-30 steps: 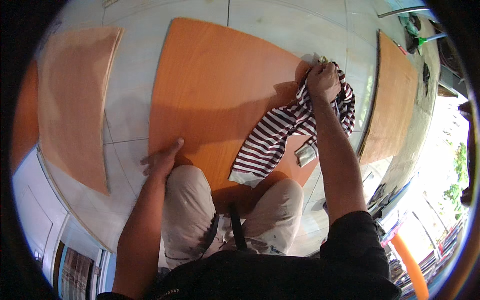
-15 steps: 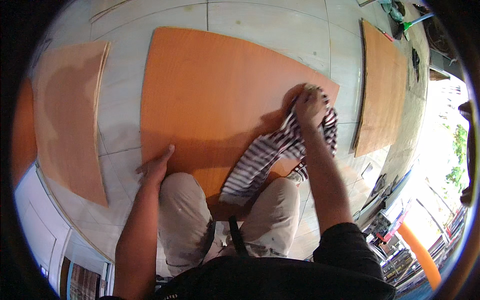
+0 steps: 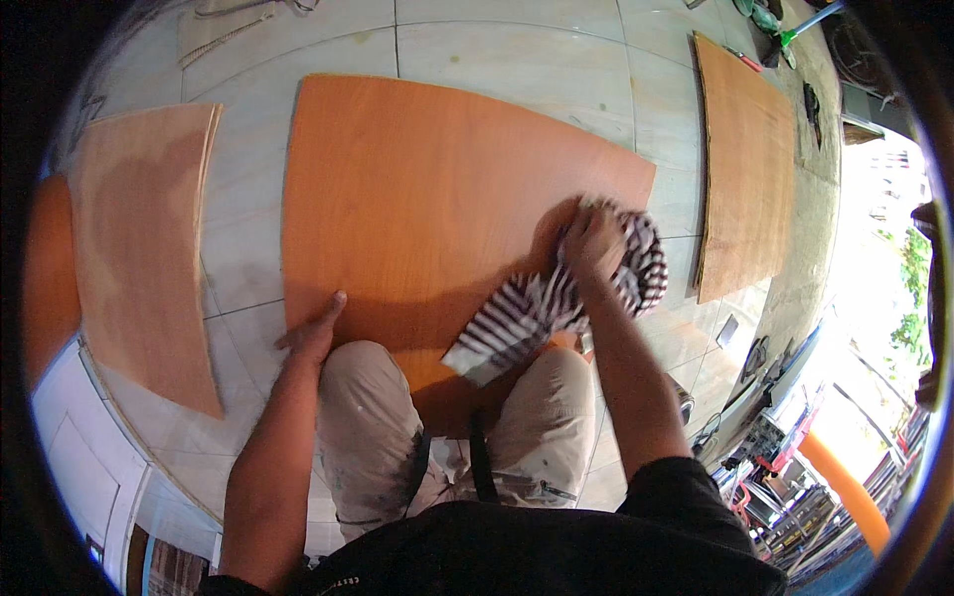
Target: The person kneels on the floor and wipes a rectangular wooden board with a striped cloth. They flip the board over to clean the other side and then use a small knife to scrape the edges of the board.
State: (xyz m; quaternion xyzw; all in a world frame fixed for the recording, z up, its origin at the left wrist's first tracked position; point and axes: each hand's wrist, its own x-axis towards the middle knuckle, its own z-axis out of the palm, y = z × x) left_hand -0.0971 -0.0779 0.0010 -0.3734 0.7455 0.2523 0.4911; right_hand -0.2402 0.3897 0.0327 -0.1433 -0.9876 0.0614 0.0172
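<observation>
In front of my knees lies an orange-brown wooden panel (image 3: pixel 427 189), flat on the tiled floor. My right hand (image 3: pixel 594 243) is closed on a striped dark-and-white cloth (image 3: pixel 502 323) and presses it against the panel's right part. Part of the cloth bunches up right of that hand, past the panel's edge, while a loose end trails toward my right knee. At the panel's near left edge rests my left hand (image 3: pixel 316 328), thumb stretched over the surface and fingers spread past the edge. It holds no tool or cloth.
Lighter wooden boards lie on both sides: a left board (image 3: pixel 144 248) and a right board (image 3: pixel 745 169). A broom with a green-and-blue handle (image 3: pixel 795 35) is at the far right. Beyond the bright opening's near side are stacked rods (image 3: pixel 815 507). A white door (image 3: pixel 84 477) stands at the lower left.
My right hand has moved with the cloth a little toward me and to the left across the panel. My left hand stays at the panel's left edge.
</observation>
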